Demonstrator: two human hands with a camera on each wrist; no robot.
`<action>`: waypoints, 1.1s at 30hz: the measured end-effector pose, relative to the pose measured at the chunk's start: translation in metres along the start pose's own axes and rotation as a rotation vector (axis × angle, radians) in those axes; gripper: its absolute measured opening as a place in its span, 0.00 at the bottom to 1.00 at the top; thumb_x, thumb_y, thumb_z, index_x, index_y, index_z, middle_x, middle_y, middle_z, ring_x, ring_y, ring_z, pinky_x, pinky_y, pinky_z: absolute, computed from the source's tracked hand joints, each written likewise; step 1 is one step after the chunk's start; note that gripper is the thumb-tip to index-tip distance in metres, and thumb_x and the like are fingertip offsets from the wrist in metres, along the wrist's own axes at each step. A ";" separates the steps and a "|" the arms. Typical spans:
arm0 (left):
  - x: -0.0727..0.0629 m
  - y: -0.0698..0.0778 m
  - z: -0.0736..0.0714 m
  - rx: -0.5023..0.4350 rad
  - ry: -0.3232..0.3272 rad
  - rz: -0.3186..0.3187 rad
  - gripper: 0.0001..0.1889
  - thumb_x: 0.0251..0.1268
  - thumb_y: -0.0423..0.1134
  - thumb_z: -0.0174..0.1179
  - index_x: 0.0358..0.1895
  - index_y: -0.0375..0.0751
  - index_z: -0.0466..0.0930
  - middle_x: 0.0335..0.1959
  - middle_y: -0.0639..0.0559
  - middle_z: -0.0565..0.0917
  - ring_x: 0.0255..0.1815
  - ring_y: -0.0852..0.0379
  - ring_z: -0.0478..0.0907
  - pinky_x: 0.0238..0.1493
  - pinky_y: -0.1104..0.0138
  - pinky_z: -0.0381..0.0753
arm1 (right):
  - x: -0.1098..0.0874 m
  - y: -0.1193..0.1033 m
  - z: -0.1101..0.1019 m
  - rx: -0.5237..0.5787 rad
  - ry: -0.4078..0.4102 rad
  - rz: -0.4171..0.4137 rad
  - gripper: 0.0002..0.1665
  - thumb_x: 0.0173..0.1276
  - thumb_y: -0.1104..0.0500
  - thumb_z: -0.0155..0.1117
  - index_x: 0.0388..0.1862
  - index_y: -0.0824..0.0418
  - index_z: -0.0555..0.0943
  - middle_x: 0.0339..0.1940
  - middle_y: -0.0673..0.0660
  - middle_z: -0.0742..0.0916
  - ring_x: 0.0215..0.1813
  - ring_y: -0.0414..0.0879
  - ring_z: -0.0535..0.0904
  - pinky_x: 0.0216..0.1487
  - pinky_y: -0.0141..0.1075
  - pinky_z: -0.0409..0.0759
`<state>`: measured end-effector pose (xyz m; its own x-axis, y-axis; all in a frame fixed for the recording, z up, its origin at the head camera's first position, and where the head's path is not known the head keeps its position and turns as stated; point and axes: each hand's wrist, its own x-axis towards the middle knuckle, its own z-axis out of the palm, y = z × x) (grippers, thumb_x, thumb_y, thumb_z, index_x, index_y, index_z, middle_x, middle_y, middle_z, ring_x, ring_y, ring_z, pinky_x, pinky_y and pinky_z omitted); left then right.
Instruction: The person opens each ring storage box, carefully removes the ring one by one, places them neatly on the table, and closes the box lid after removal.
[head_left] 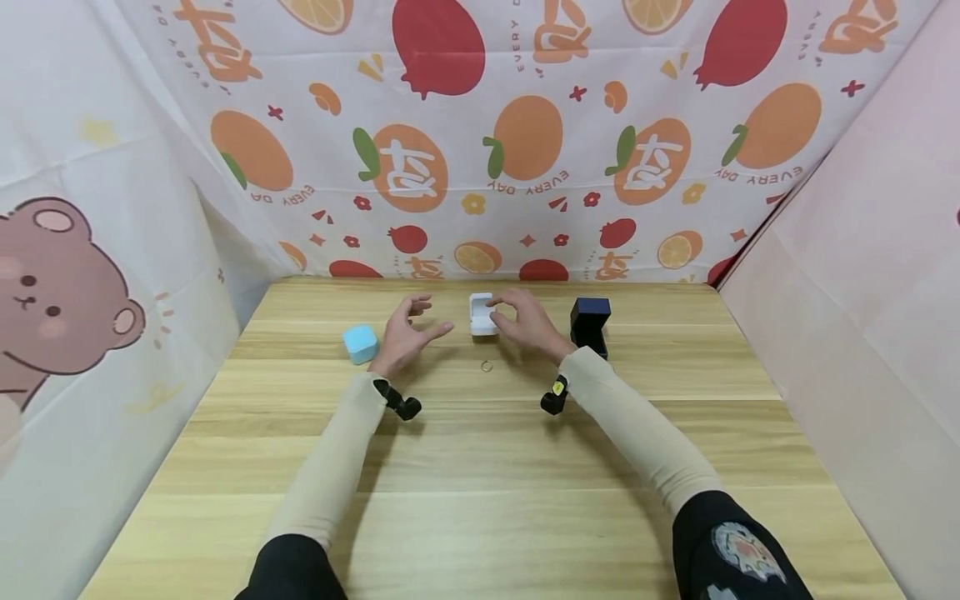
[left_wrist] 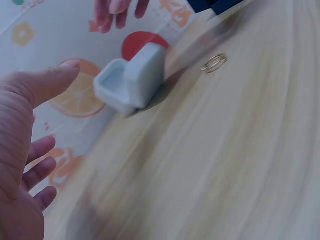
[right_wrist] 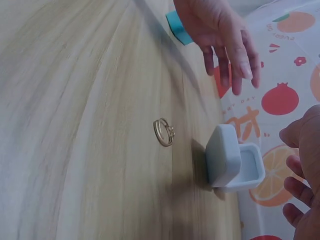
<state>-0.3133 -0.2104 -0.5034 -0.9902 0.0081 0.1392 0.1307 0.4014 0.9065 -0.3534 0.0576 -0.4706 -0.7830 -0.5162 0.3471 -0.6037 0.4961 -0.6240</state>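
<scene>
A small white ring box (head_left: pixel 482 323) stands with its lid raised near the back of the table. On the wood in front of it lies a gold ring (right_wrist: pixel 163 132). My right hand (head_left: pixel 525 321) hovers beside the box, overlapping its right edge in the head view. In the right wrist view a gap shows between those fingers and the white box. To the left of the box, my left hand (head_left: pixel 403 337) is held with fingers loosely spread and thumb toward the box. Neither hand holds anything.
A light blue box (head_left: pixel 361 343) sits just left of my left hand. Beyond my right wrist stands a dark navy box (head_left: pixel 590 310) with its lid up. The wooden table (head_left: pixel 480 500) meets a fruit-print cloth (head_left: pixel 525 217) at its back edge.
</scene>
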 end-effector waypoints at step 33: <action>-0.036 -0.013 -0.104 0.148 0.160 -0.019 0.31 0.69 0.53 0.64 0.68 0.41 0.69 0.65 0.37 0.76 0.68 0.39 0.68 0.70 0.43 0.62 | 0.046 -0.036 0.027 -0.018 -0.076 -0.050 0.15 0.74 0.58 0.61 0.57 0.59 0.84 0.62 0.58 0.85 0.70 0.52 0.75 0.76 0.48 0.67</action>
<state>-0.2747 -0.3116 -0.4785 -0.9706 -0.1416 0.1949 0.0918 0.5303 0.8428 -0.3634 -0.0029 -0.4508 -0.7384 -0.5921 0.3228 -0.6450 0.4803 -0.5944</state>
